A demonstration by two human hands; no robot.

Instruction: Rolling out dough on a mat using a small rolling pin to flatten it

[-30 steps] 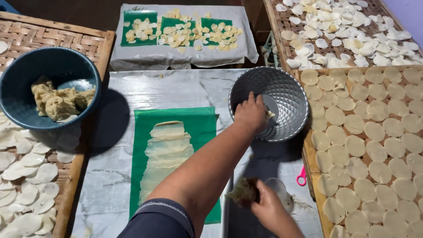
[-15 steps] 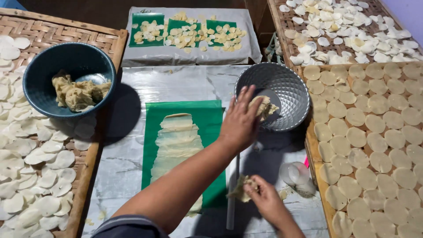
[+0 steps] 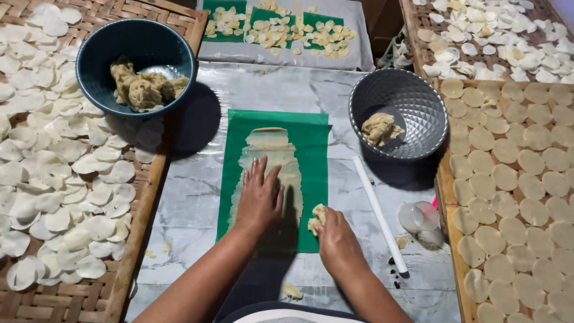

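My left hand (image 3: 260,200) lies flat, fingers spread, on the rolled dough sheet (image 3: 272,170) on the green mat (image 3: 317,173) mid-bench; my right hand (image 3: 336,239) is closed on a dough lump (image 3: 317,216) at the mat's near right corner. Trays (image 3: 149,197) either side full of cut discs (image 3: 514,179); sheet uncut, more dough in the blue bowl (image 3: 98,57) and metal bowl (image 3: 418,101). Trays cut off at frame edges; lump half hidden.

Green plastic sheet (image 3: 311,179) lies flat, with a thin pale dough strip (image 3: 269,155) running lengthwise beneath and beyond the left hand's fingers (image 3: 258,179). A small crumpled dough lump (image 3: 317,218) sits pinched at the right hand's fingertips (image 3: 320,230), over the sheet's lower right edge.
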